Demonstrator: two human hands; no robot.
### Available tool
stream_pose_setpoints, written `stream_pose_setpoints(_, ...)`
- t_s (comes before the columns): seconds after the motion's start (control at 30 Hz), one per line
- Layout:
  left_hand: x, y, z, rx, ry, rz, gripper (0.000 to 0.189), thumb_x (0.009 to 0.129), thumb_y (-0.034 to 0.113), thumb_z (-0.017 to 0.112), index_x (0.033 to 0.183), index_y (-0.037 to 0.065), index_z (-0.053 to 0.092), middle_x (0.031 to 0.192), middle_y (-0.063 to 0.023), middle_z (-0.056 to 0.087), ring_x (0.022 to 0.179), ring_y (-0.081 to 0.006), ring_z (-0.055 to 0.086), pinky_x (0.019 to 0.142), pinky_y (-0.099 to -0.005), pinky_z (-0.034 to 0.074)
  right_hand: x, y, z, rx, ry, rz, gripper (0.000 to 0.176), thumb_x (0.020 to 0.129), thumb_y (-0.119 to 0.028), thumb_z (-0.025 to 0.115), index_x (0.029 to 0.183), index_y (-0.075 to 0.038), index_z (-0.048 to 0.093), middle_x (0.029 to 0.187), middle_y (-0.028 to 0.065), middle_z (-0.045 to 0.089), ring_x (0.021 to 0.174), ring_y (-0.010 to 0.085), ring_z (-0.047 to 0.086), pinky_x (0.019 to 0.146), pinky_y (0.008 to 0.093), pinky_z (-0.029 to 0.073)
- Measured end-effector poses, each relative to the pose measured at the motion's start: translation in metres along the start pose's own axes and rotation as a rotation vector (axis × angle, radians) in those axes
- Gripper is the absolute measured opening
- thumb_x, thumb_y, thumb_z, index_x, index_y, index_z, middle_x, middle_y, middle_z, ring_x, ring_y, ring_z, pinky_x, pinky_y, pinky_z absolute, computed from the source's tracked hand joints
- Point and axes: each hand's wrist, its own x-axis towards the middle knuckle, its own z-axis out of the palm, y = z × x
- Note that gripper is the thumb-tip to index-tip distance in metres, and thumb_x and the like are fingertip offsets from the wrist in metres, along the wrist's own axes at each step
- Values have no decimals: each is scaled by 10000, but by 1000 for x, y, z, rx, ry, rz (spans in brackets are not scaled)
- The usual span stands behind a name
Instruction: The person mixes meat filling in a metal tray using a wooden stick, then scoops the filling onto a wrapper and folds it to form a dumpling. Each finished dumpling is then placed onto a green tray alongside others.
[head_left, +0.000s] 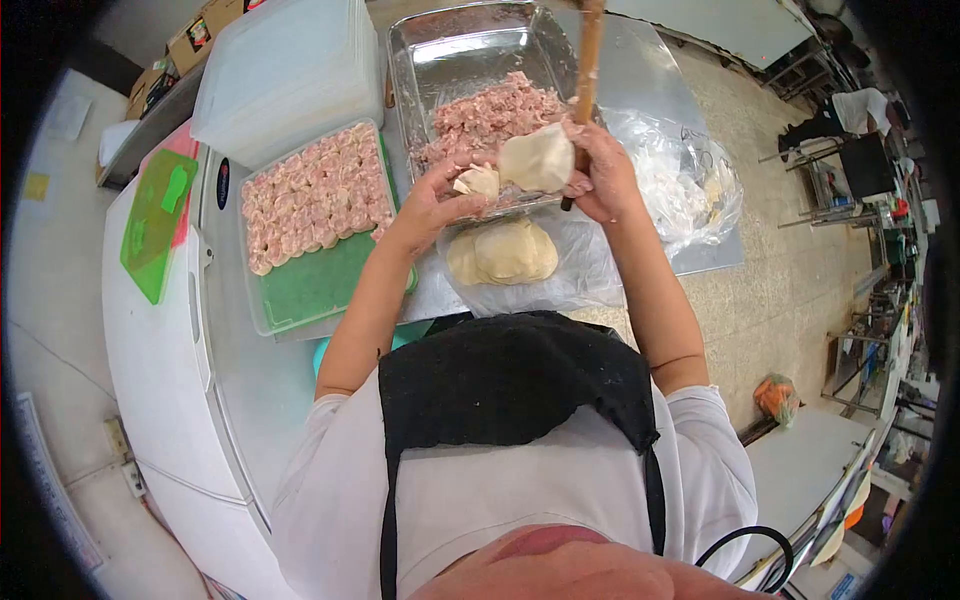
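Observation:
My left hand (445, 200) is closed round a small gathered dumpling (477, 182) at the near edge of the metal tray (430, 50). In my right hand (607, 175) is a pale dough wrapper (538, 160), together with a wooden-handled tool (590, 60) that points up and away. Pink minced meat (500, 110) lies in the tray beyond both hands. Just below them, a stack of round wrappers (502, 252) rests on clear plastic. To the left, rows of filled dumplings (315, 195) cover much of a green-bottomed container (310, 285).
Stacked clear plastic containers (285, 75) stand at the back left. A crumpled plastic bag (680, 185) lies on the table's right side. Green (155, 225) and pink lids are at the far left. A person (845, 115) is in the right background.

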Motion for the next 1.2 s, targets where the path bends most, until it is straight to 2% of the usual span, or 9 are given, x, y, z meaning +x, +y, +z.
stream_pose_setpoints(0.2,13,-11,-3,-15,170,-70,595,812,43,691,1356,74,453,1162,-43,572,1030,-140,574,837,-286,510,-29,-2,-54,-286,56,53,143,924,-211,573,938,-69,574,675,-54,473,473,30,375,415,210,275)
stream_pose_setpoints(0.37,34,-9,-5,338,219,49,552,794,12,695,1296,74,473,1123,-52,580,1000,-150,590,857,-293,498,-32,36,-112,-1253,-127,11,272,902,-314,645,891,-45,604,702,-13,496,646,86,446,575,266,384)
stream_pose_setpoints(0.5,46,4,8,535,354,87,495,815,19,682,1267,63,483,1135,-74,582,1029,-161,582,880,-292,488,-26,15,-119,-1114,-71,-47,313,928,-329,609,901,-17,597,706,32,517,674,126,465,616,305,409)
stream_pose_setpoints(0.57,53,8,18,525,405,140,478,831,18,667,1271,56,483,1143,-84,581,1040,-168,580,890,-293,487,-19,6,-123,-880,-55,-16,340,982,-344,528,1027,-32,655,689,-43,447,627,66,400,564,234,347)
stream_pose_setpoints(0.73,61,8,35,-757,415,219,461,903,54,613,1337,53,458,1217,-121,575,1051,-244,586,869,-352,513,-12,3,-133,-923,-178,8,372,1010,-336,473,1133,-34,650,688,-46,448,623,62,394,555,226,340)
stream_pose_setpoints(0.8,64,1,41,-893,467,147,464,909,83,615,1344,59,454,1233,-116,573,1045,-244,584,847,-350,517,-12,1,-127,-891,-206,28,374,1010,-337,474,1143,-34,648,686,-48,447,623,61,391,552,224,337)
stream_pose_setpoints(0.87,61,-7,44,-1034,513,70,468,916,111,617,1351,65,450,1248,-111,571,1039,-245,583,825,-349,521,-12,-4,-121,-873,-199,4,335,995,-296,483,929,9,604,690,72,529,675,159,488,643,335,430)
stream_pose_setpoints(0.97,58,-29,41,-909,47,82,369,930,158,605,1277,90,498,1139,-99,578,945,-200,598,748,-327,541,-7,-9,-121,-928,-216,-57,316,988,-268,492,907,22,588,697,103,541,673,182,505,647,347,433)
stream_pose_setpoints(1.2,43,12,69,52,307,113,460,848,94,690,1271,67,512,1164,-57,596,1004,-165,604,760,-266,531,-19,-59,-80,-1327,-326,-181,259,964,-222,545,963,28,612,783,128,609,715,216,555,685,344,454)
